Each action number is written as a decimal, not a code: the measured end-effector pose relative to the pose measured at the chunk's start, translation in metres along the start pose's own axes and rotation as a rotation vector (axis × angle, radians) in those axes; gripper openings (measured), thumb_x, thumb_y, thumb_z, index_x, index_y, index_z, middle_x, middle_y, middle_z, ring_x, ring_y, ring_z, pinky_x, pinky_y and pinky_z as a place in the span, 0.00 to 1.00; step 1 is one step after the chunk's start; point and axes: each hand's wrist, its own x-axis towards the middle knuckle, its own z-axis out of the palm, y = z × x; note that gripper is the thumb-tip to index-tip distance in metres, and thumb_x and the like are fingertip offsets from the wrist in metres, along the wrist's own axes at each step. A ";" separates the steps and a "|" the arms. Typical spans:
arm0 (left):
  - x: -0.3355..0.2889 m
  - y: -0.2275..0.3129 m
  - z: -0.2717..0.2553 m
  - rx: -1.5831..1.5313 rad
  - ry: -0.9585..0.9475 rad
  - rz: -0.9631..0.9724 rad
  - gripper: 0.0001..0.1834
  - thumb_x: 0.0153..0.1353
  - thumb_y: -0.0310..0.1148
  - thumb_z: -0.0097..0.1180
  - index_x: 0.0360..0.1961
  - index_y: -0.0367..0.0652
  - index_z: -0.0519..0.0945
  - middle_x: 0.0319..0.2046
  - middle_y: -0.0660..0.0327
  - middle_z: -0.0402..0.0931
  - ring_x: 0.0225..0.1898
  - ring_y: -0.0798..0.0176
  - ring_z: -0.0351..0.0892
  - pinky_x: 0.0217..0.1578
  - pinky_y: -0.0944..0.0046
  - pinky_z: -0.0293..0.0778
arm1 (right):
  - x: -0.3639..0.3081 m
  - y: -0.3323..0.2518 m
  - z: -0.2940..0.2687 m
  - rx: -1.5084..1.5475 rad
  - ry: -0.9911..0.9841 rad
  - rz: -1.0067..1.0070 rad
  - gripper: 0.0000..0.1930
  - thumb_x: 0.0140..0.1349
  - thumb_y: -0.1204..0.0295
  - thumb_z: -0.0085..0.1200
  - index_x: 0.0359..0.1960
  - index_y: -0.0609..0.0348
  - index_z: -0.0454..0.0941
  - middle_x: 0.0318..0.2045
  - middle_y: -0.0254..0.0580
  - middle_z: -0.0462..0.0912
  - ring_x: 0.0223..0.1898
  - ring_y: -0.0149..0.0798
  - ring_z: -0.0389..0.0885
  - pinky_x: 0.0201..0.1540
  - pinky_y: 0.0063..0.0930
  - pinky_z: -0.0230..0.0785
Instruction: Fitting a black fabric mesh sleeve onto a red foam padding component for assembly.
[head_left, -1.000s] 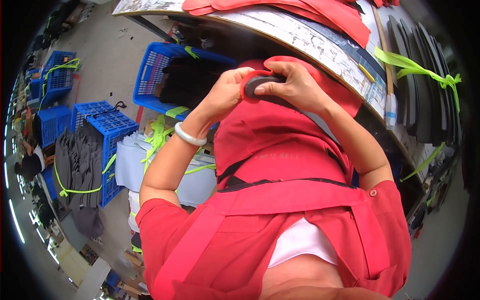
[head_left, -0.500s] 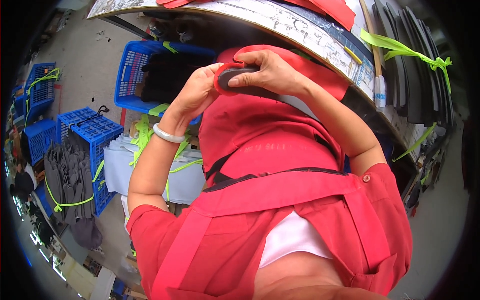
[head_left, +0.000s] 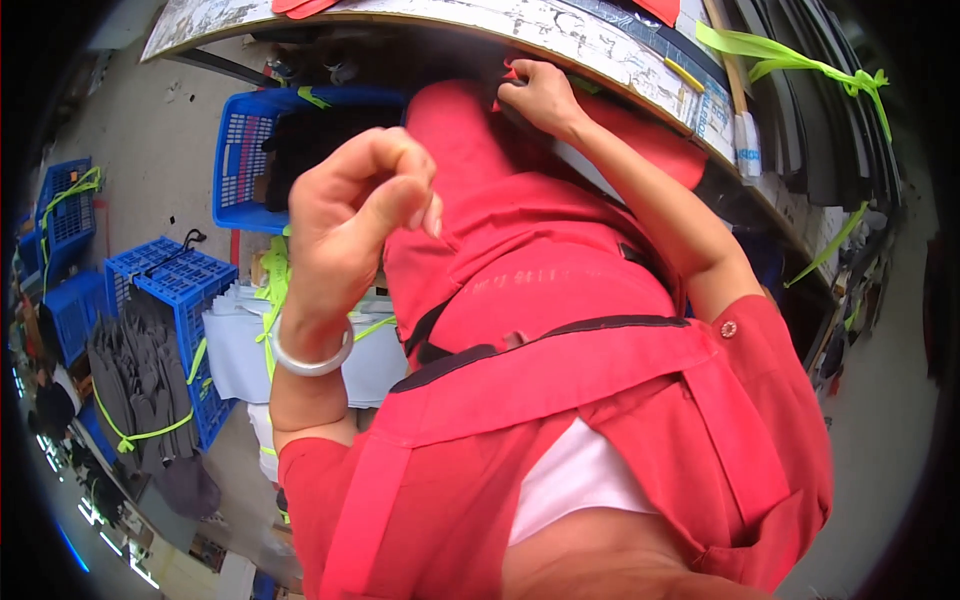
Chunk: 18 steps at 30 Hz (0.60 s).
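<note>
My left hand [head_left: 365, 205] is raised at the left of my lap, a white bangle [head_left: 312, 352] on its wrist. Its fingers curl in toward the thumb; whether anything small lies between them is hidden. Farther off, by the table's edge, my right hand [head_left: 545, 97] is closed on a red and dark piece [head_left: 509, 72], of which only a little shows past the fingertips. Below that hand a red sheet [head_left: 655, 148] lies beside my red-clothed lap, partly under the table edge.
The worn white table [head_left: 470, 22] crosses the top, with a yellow pen-like tool [head_left: 685, 74] on it. Dark sheets [head_left: 800, 110] tied with a green strip stand at right. A blue crate [head_left: 232, 160] holds black material; pale sheets [head_left: 245, 345] and tied grey pieces [head_left: 140, 380] are at left.
My hands have come apart. The left has let go of the red and dark piece and drawn back toward me; the right has carried it away to the table's edge.
</note>
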 end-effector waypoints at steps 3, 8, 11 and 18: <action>0.015 -0.040 -0.041 0.343 0.355 -0.041 0.04 0.62 0.25 0.58 0.34 0.35 0.79 0.24 0.63 0.76 0.27 0.72 0.77 0.30 0.71 0.74 | -0.021 -0.016 0.016 0.219 -0.076 -0.130 0.14 0.51 0.65 0.56 0.35 0.63 0.81 0.22 0.42 0.80 0.28 0.34 0.79 0.36 0.30 0.71; 0.028 -0.080 -0.052 0.802 0.296 0.015 0.08 0.63 0.31 0.59 0.36 0.35 0.81 0.30 0.64 0.79 0.30 0.74 0.78 0.31 0.74 0.75 | -0.026 -0.036 0.012 0.377 -0.116 -0.195 0.11 0.52 0.70 0.56 0.33 0.66 0.78 0.20 0.36 0.75 0.26 0.25 0.71 0.31 0.25 0.67; 0.032 -0.076 -0.057 0.512 0.238 -0.499 0.19 0.66 0.44 0.56 0.34 0.35 0.81 0.30 0.63 0.79 0.30 0.74 0.78 0.30 0.74 0.73 | -0.032 -0.043 -0.001 0.418 -0.084 -0.212 0.09 0.53 0.72 0.56 0.33 0.65 0.78 0.21 0.32 0.75 0.26 0.23 0.70 0.31 0.22 0.67; 0.059 -0.055 -0.013 -0.282 0.138 0.109 0.38 0.66 0.58 0.44 0.66 0.41 0.60 0.63 0.58 0.65 0.63 0.59 0.64 0.64 0.56 0.59 | -0.043 -0.118 -0.048 0.727 -0.112 -0.367 0.13 0.61 0.73 0.58 0.46 0.64 0.77 0.37 0.32 0.80 0.40 0.23 0.76 0.47 0.19 0.70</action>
